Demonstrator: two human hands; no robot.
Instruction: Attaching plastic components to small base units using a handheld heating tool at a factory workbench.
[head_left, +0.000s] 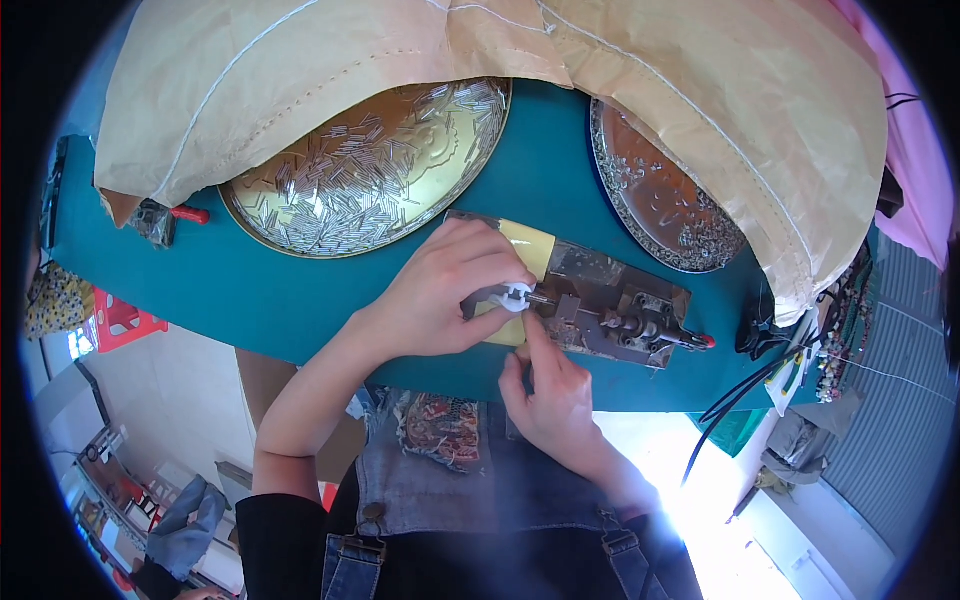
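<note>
My left hand (440,290) is closed round a small white plastic part (516,297), pinched between thumb and fingers. A thin metal pin (541,298) stands at that part's right side, toward the fixture. The low metal fixture (590,300) lies on the table, with a clamp (650,325) at its right end tipped in red. Yellow tape (528,247) covers its left part. Just below the white part, my right hand (556,400) points its index finger up at the part's lower right. The thumb is apart from that finger; the remaining fingers are curled and partly hidden.
A round gold tray (440,190) of metal pins stands at the far left. Another round tray (665,195) with small metal pieces is at the far right. Large brown paper (350,60) overhangs both on the green table (300,300). Black cables (740,390) hang over the right edge.
</note>
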